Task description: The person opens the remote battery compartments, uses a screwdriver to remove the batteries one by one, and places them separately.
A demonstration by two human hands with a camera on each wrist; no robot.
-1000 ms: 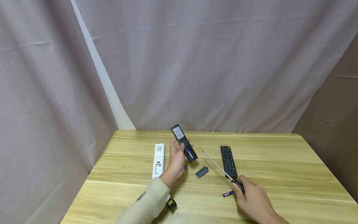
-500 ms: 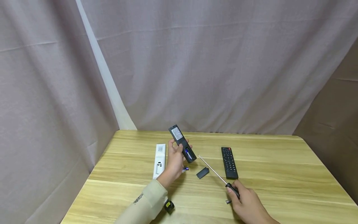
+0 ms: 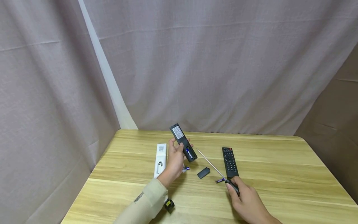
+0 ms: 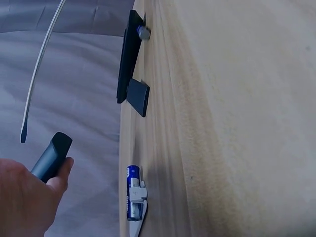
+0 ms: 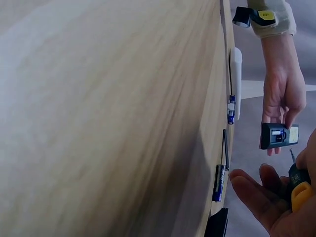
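My left hand (image 3: 176,158) holds up a black remote control (image 3: 179,137), its back facing me. The thumb lies across the back, above an uncovered battery compartment with one blue-and-silver battery (image 3: 189,152) inside. My right hand (image 3: 247,199) grips a screwdriver (image 3: 232,186) by its black-and-yellow handle. Its long metal shaft points up and left, with the tip just right of the held remote. A loose battery (image 3: 219,180) lies beside the screwdriver handle in the head view. The dark battery cover (image 3: 203,173) rests on the table between the hands.
A white remote (image 3: 160,158) lies back up at left, its compartment uncovered. Another battery (image 4: 133,192) is by a small white piece near my left hand. A second black remote (image 3: 230,161) lies buttons up at right. Curtains (image 3: 209,77) hang behind the wooden table (image 3: 279,168).
The loose battery near my right hand has moved away from me and left across the table. The screwdriver and right hand have shifted slightly left. The left hand still holds the remote.
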